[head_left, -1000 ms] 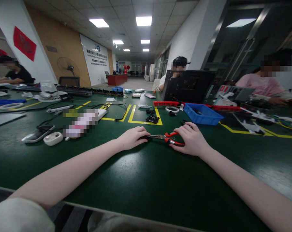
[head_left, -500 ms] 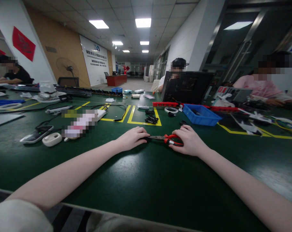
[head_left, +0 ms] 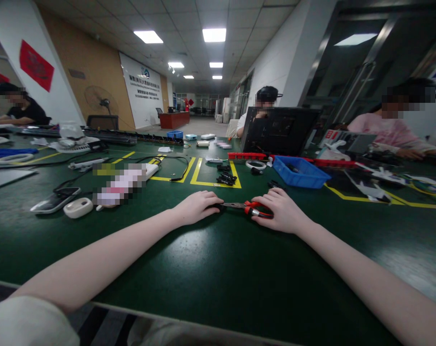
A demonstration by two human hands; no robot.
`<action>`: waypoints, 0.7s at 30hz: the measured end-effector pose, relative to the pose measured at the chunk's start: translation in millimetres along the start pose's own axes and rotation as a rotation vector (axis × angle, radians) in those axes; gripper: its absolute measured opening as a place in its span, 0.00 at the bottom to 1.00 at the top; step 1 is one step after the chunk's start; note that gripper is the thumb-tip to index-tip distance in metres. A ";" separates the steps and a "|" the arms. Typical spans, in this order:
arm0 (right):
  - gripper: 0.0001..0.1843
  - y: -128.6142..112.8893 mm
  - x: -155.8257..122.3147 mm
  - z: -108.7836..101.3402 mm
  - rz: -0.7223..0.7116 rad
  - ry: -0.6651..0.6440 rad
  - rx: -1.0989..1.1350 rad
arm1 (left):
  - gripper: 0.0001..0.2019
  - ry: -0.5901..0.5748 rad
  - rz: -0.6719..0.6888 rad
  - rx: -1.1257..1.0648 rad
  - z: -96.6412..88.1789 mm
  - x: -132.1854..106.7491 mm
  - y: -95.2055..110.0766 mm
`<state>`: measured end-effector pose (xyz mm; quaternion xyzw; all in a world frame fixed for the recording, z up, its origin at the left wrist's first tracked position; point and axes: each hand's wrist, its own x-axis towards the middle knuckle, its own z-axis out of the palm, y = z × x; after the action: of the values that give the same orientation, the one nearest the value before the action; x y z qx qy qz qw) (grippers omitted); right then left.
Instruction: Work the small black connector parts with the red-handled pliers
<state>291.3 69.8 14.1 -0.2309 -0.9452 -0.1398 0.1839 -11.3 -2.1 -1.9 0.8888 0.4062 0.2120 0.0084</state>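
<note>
My right hand (head_left: pixel 284 210) is wrapped round the red and black handles of a pair of long-nose pliers (head_left: pixel 252 208). The jaws point left and end at the fingertips of my left hand (head_left: pixel 200 207). The left fingers are pinched together on a small dark piece, mostly hidden, that meets the tips of the jaws. Several small black parts (head_left: pixel 227 179) lie in a pile just beyond my hands, inside a yellow tape outline. A further small black part (head_left: pixel 274 184) rests just behind my right hand.
A blue bin (head_left: pixel 300 174) with dark parts stands beyond my right hand. To the left lie a phone-like device (head_left: pixel 55 201), a white rounded case (head_left: pixel 78 208) and black cables. A large black panel (head_left: pixel 280 132) rises at the back. Other people sit around the green table (head_left: pixel 218 283).
My right fingers have shifted very slightly on the handles. Otherwise both hands and the pliers stay in place.
</note>
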 end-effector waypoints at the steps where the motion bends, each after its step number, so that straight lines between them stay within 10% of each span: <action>1: 0.23 -0.2 0.0 -0.1 -0.002 0.003 -0.008 | 0.16 -0.006 -0.006 0.003 -0.3 0.0 0.5; 21: 0.22 -4.1 -1.0 -4.0 -0.031 0.085 -0.099 | 0.15 0.002 -0.013 -0.048 1.8 -0.3 -1.1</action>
<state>291.3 64.5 16.5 -0.2189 -0.9319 -0.1987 0.2101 -11.5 -1.3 -3.8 0.8855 0.4066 0.2226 0.0304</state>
